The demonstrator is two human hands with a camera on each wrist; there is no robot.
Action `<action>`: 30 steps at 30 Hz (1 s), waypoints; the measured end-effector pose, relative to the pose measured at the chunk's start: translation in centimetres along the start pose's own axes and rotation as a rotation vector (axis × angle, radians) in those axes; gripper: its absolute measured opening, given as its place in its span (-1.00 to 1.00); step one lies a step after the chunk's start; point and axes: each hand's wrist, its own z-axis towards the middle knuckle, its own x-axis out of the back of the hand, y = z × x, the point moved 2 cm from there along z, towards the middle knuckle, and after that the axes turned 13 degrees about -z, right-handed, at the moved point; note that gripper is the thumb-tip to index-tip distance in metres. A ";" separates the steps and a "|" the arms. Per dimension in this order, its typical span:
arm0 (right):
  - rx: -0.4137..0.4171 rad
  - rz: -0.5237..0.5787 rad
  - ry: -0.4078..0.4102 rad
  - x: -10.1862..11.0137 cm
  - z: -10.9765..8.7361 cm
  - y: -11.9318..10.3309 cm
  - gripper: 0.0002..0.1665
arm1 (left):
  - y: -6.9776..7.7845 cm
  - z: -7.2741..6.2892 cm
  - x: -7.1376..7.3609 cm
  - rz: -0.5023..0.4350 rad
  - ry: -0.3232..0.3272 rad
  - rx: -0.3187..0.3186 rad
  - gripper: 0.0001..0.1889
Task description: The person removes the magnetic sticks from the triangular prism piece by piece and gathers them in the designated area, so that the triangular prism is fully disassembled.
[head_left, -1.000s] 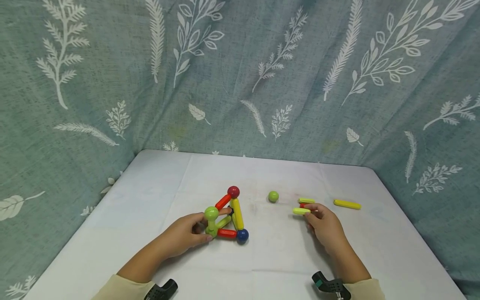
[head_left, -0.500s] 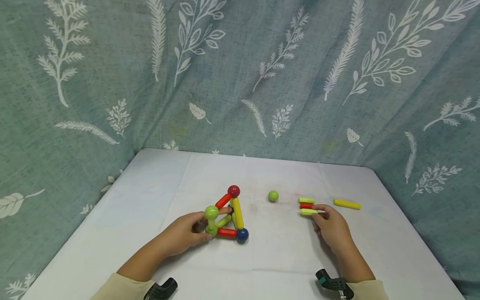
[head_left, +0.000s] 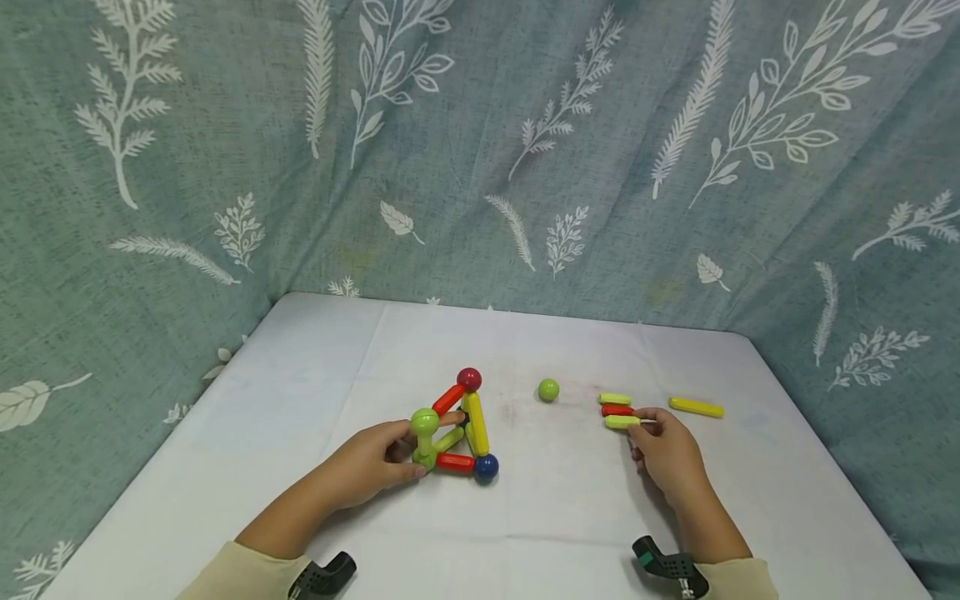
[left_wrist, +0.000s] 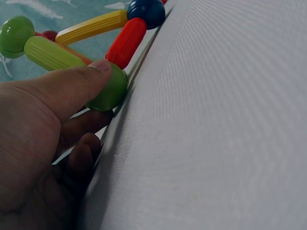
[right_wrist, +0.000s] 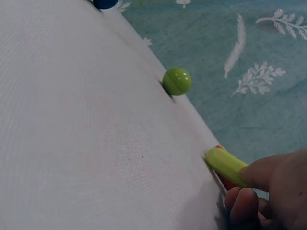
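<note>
My left hand [head_left: 367,467] grips the near-left corner of a frame built from ball-and-rod pieces, thumb on a green ball [left_wrist: 112,88] in the left wrist view. The frame joins red rods [head_left: 454,462], a yellow rod [head_left: 477,425], green rods, a red ball [head_left: 469,380], a blue ball [head_left: 486,468] and an upper green ball [head_left: 424,422]. My right hand [head_left: 670,454] pinches the right end of a short yellow-green rod [head_left: 622,422]. Just beyond it lie a short red rod [head_left: 617,410] and another yellow-green rod [head_left: 614,399]. The frame's far lower side is partly hidden.
A loose green ball [head_left: 548,389] rests between the frame and the short rods. Farther right lies a longer yellow rod [head_left: 696,407]. The white table [head_left: 517,567] is backed by a leaf-patterned curtain [head_left: 465,167].
The right hand has shifted right with the yellow-green rod, which now lines up more closely beside the red rod. The left hand and the frame have stayed put.
</note>
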 end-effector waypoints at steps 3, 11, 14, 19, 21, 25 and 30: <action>-0.010 -0.004 0.008 0.0 0.0 0.0 -0.60 | 0.0 0.0 0.0 0.001 0.002 0.002 -0.65; -0.020 -0.012 0.029 -0.1 0.2 0.1 -0.60 | -0.1 -0.1 -0.1 -0.019 0.004 -0.004 -0.66; -0.017 -0.011 0.033 -0.1 0.4 0.2 -0.59 | -0.1 0.0 -0.2 -0.019 0.003 -0.003 -0.66; -0.023 -0.012 0.031 -0.1 0.6 0.3 -0.56 | 0.0 0.1 -0.2 -0.018 0.003 -0.005 -0.66; -0.029 -0.011 0.027 0.0 0.6 0.3 -0.55 | 0.0 0.1 -0.2 -0.018 0.004 -0.006 -0.66; -0.032 0.017 0.036 0.2 0.4 0.2 -0.52 | 0.1 0.2 -0.2 -0.015 0.003 -0.005 -0.66; -0.014 0.086 0.121 0.5 -0.4 -0.4 -0.55 | 0.1 0.2 -0.2 -0.013 0.002 -0.001 -0.66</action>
